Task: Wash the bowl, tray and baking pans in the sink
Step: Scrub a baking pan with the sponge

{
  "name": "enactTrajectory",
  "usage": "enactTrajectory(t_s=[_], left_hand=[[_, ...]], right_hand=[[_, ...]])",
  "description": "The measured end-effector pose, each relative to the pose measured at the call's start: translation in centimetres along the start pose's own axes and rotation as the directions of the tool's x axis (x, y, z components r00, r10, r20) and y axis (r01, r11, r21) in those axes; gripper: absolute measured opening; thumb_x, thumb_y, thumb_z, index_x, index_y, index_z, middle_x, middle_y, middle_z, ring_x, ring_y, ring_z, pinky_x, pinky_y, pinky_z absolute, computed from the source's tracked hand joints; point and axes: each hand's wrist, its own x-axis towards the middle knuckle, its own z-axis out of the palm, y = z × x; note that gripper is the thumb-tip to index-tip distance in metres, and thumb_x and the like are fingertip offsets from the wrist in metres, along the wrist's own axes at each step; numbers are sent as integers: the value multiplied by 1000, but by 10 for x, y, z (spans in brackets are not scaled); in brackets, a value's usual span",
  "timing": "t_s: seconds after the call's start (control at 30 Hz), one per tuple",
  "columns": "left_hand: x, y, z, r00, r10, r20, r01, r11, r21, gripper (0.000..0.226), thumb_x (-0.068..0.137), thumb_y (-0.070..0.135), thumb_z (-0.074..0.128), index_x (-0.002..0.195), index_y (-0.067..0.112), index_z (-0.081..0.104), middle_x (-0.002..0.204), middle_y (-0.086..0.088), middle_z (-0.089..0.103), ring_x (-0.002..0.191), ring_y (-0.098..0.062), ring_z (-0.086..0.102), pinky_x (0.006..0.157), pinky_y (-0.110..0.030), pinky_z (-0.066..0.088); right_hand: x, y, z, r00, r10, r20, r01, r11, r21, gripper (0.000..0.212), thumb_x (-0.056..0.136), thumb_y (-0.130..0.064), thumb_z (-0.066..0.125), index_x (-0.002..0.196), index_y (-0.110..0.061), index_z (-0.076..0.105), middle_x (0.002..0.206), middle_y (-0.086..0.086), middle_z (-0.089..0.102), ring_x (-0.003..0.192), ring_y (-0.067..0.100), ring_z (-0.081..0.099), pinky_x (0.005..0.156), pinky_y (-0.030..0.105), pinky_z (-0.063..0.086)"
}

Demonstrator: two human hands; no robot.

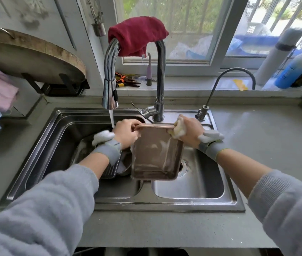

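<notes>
The left hand grips the far left corner of a rose-gold baking pan, which stands tilted on the divider of the double sink. The right hand holds a yellow sponge against the pan's far right corner. Soapy streaks cover the inside of the pan. Water runs from the faucet into the left basin, where dark dishes lie under the left wrist. A red cloth hangs over the faucet.
</notes>
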Motion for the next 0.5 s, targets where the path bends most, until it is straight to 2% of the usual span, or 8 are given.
enactTrajectory(t_s=[0.1,0.2,0.27,0.33,0.4,0.47,0.5], left_hand=[[-14,-15,29,998,-61,-3,60,987,-149,22,89,32,51,103,20,62,93,-8,71,91,-32,66,77,-39,52],[-21,-20,54,993,-109,-46,96,968,-233,21,93,15,47,111,12,59,96,-15,69,92,-36,62,74,-37,48],[-23,-24,59,984,-126,-126,97,973,-212,24,95,13,45,114,9,60,93,-21,68,88,-40,61,69,-37,45],[-20,-31,56,986,-65,-155,52,995,-90,27,97,19,43,115,9,61,90,-24,67,86,-44,61,67,-41,45],[-13,-31,46,996,11,-89,-6,998,58,30,99,26,42,119,13,61,93,-24,68,89,-44,61,71,-43,46],[-3,-23,34,998,64,-3,-62,973,223,31,99,28,41,121,16,59,102,-22,67,96,-43,61,76,-42,47],[1,-16,29,996,78,37,-86,950,300,30,98,27,42,121,17,59,106,-20,66,100,-42,60,78,-41,46]], right_hand=[[-5,13,0,985,147,-91,-128,974,189,9,78,-9,60,86,-8,57,81,6,59,80,30,57,65,28,39],[-11,14,10,964,251,-87,-215,930,298,20,72,-15,48,81,-2,60,83,11,61,83,30,57,70,29,41],[-15,13,17,946,319,-54,-279,889,363,14,75,-10,49,80,-7,61,88,15,65,88,32,59,74,29,41],[-17,13,21,947,318,38,-315,902,295,13,80,-4,49,76,-13,56,93,14,64,91,32,59,74,27,40],[-16,13,21,947,250,200,-268,961,67,2,79,-19,50,77,-19,49,90,4,62,83,28,60,74,31,46],[-13,8,21,930,190,314,-143,975,-168,19,73,-40,48,81,-23,46,85,0,63,73,25,63,72,37,54],[-9,3,20,936,160,313,-105,977,-184,22,72,-43,47,82,-23,47,84,0,64,72,25,63,71,39,55]])
